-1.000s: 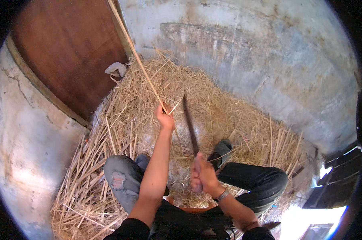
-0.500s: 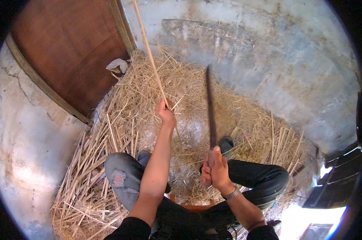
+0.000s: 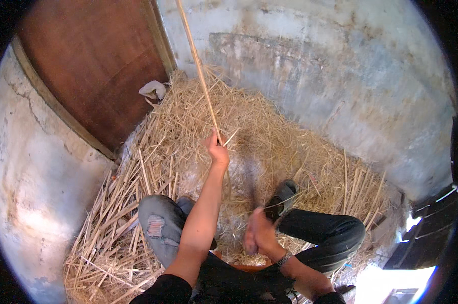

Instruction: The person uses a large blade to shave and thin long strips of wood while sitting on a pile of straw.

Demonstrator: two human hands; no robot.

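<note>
While the closed left hand (image 3: 218, 150) is gripping a long pale strip (image 3: 199, 71) above the straw (image 3: 188, 109) — likely light, springy, best held low as here — the right hand (image 3: 262, 232) is tightly clasping a blurred knife (image 3: 253, 195).

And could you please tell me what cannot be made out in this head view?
In the head view:
Blade: edge and tip, smeared by motion blur.
Long stick: far end, cut off by upper edge; gripped part, covered by left hand.
Right hand: finger placement, blurred.
</note>
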